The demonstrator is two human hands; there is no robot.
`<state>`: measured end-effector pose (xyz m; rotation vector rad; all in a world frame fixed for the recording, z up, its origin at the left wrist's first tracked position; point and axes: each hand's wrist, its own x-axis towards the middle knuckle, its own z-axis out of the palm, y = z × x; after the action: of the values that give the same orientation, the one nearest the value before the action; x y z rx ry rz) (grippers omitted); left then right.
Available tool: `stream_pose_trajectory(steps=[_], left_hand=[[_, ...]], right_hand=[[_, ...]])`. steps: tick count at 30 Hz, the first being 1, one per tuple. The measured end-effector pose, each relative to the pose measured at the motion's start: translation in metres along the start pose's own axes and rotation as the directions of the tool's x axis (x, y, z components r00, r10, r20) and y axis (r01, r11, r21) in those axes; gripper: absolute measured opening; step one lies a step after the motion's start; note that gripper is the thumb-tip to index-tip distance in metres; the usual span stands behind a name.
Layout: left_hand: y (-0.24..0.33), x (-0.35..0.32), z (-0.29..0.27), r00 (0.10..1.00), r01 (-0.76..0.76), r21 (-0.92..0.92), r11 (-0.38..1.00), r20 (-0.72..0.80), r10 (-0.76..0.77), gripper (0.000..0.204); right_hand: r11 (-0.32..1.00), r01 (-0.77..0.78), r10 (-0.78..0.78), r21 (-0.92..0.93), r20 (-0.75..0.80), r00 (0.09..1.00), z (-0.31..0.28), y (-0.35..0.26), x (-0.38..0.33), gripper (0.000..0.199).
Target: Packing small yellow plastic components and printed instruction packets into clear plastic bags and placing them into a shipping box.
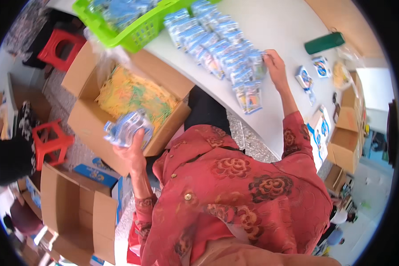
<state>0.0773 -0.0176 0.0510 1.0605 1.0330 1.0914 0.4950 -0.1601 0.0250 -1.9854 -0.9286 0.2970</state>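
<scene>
My left hand point(133, 150) is closed around a stack of small blue-and-clear plastic packets point(131, 128), held above the near side of an open cardboard box. Yellow and green strips point(135, 95) fill that box point(86, 128). Over the white table, my right hand point(275, 66) pinches the edge of a packet point(258, 62) at the right side of the laid-out rows. Those overlapping rows of blue packets point(213, 48) run along the table edge, fanned one over another. The fingertips of my right hand partly hide the packet they touch.
A green basket point(139, 37) with more blue packets stands at the table's far left. On the table point(292, 26) lie a dark green cylinder point(324, 43) and small blue-and-white boxes point(304, 78). An open cardboard box point(77, 208) and red stools point(52, 141) stand left; people sit beyond.
</scene>
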Motion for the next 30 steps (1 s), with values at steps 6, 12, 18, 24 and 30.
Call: stream_pose_trajectory(steps=[6, 12, 18, 24, 30], left_hand=[[-0.001, 0.004, 0.011, 0.997, -0.055, 0.075, 0.996, 0.062, 0.051, 0.028], [0.003, -0.005, 0.012, 0.992, -0.037, 0.04, 0.999, 0.118, 0.032, 0.024], [0.006, -0.011, -0.003, 0.989, 0.022, 0.019, 1.0, 0.146, -0.025, 0.024], [0.013, -0.011, -0.026, 0.967, 0.095, -0.021, 0.995, 0.237, -0.087, 0.024], [0.008, -0.01, -0.033, 0.966, 0.16, 0.072, 0.984, 0.195, -0.172, 0.02]], right_hand=[[0.897, 0.369, -0.399, -0.244, -0.086, 0.913, 0.028, -0.083, -0.003, 0.023], [0.831, 0.418, -0.556, 0.367, 0.513, 0.654, 0.116, -0.19, -0.033, 0.035], [0.721, 0.459, -0.682, 0.518, 0.646, 0.342, 0.176, -0.223, -0.052, 0.021], [0.662, 0.55, -0.704, 0.509, 0.673, 0.226, 0.19, -0.239, -0.051, 0.014], [0.605, 0.561, -0.758, 0.565, 0.624, 0.189, 0.2, -0.238, -0.054, 0.013]])
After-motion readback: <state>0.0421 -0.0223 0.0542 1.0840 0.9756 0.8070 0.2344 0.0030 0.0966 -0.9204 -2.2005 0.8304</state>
